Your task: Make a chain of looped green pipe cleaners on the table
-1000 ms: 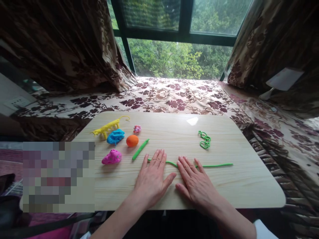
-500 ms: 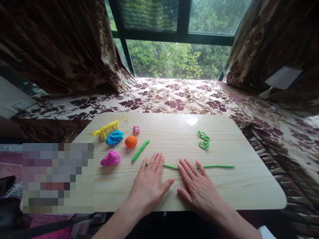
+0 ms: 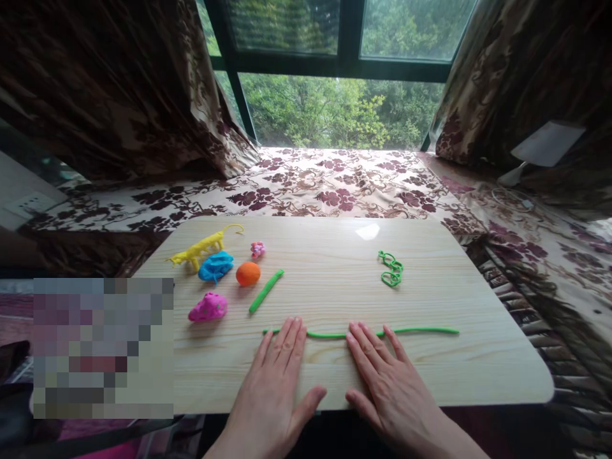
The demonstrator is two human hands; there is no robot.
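Observation:
A long thin green clay strand (image 3: 327, 335) lies across the front of the wooden table (image 3: 478, 370). My left hand (image 3: 275, 376) rests flat on its left stretch, fingers extended and thumb spread. My right hand (image 3: 392, 376) lies flat over the strand farther right, also with fingers stretched out. Both hands hide short lengths of it; its right end sticks out past my right hand. Beyond my left hand is a thicker green clay stick (image 3: 266, 291), slanted and apart from the strand. Farther back on the right sits a chain of green clay loops (image 3: 391, 268).
Clay pieces stand at the left: a yellow four-legged animal figure (image 3: 198, 249), a blue piece (image 3: 216, 266), a pink piece (image 3: 208, 307), an orange ball (image 3: 248, 274) and a small pink-and-white cluster (image 3: 257, 249). Behind the table is a flowered cloth (image 3: 335, 185), with a white lamp (image 3: 547, 143) at right.
Both hands have slid toward me and moved slightly apart, drawing the green strand along. The strand reaches farther to each side than before. The other clay pieces stay in place.

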